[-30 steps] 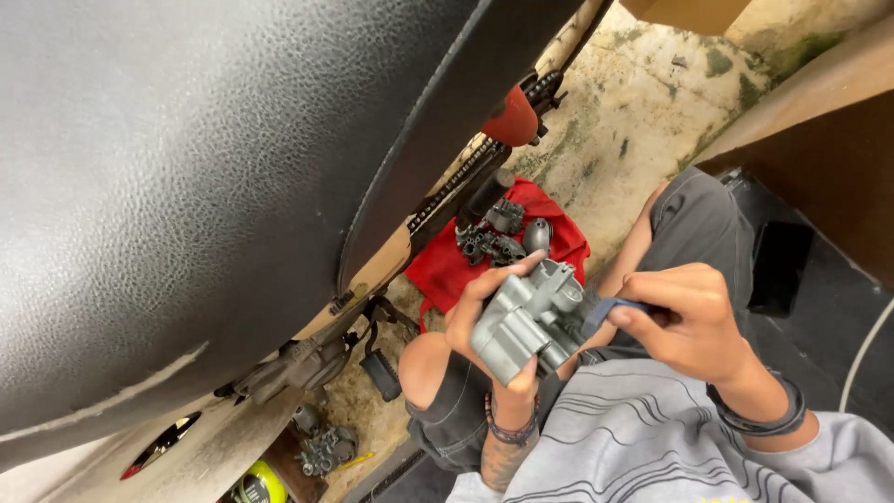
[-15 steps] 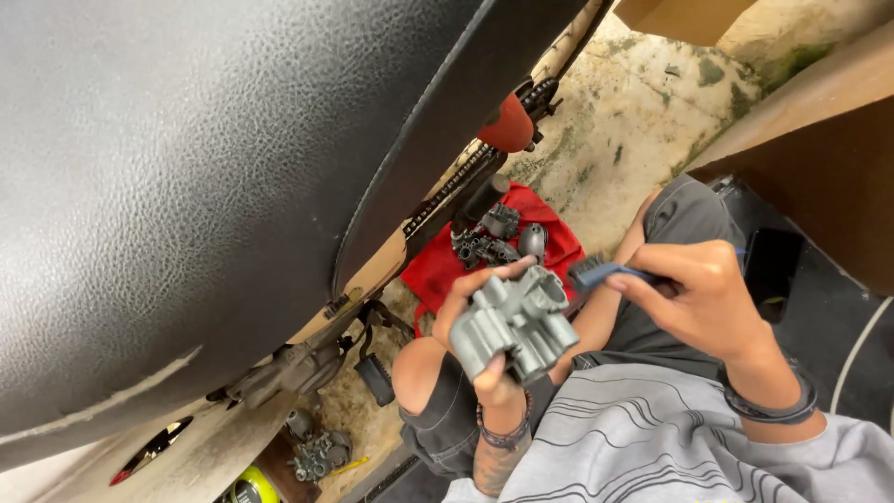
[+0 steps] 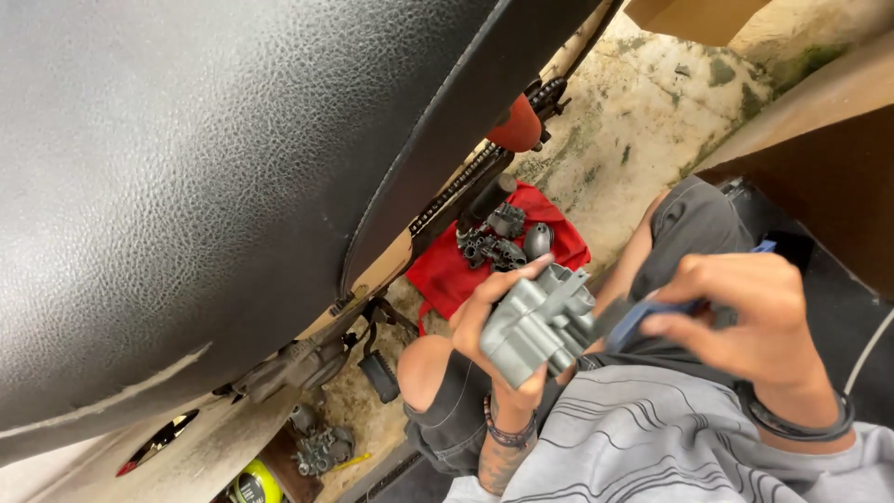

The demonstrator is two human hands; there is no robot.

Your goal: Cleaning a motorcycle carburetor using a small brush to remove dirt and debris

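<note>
**Head view: grey metal part in hand, much of the scene masked by a black seat**

Head view is dominated by a black textured seat (image 3: 214, 168), which fills the upper left and hides most of what lies beneath it. Below its edge only fragments of the machine show: a stretch of chain (image 3: 456, 191), a red cylindrical part (image 3: 514, 126) and a dark foot peg (image 3: 379, 374). How these connect cannot be made out.

The left hand (image 3: 494, 321) is closed around a grey cast metal part (image 3: 540, 321), held above the person's knee, near the lower middle of the frame. The palm and most fingers are hidden behind the casting. The right hand (image 3: 745, 312) pinches a blue-handled tool (image 3: 643, 317) whose tip meets the casting's right side; the tip is blurred and the tool's kind cannot be told. A dark band sits on the right wrist.

On the floor, a red cloth (image 3: 447, 275) carries several small dark metal pieces (image 3: 498, 244) near its far edge; their shapes are indistinct. The concrete floor (image 3: 652, 121) is stained and patchy. More dark parts (image 3: 321, 449) and a yellow round object (image 3: 253, 484), cut off by the bottom edge, lie at lower left. Brown boards (image 3: 810, 102) cross the upper right corner.
</note>
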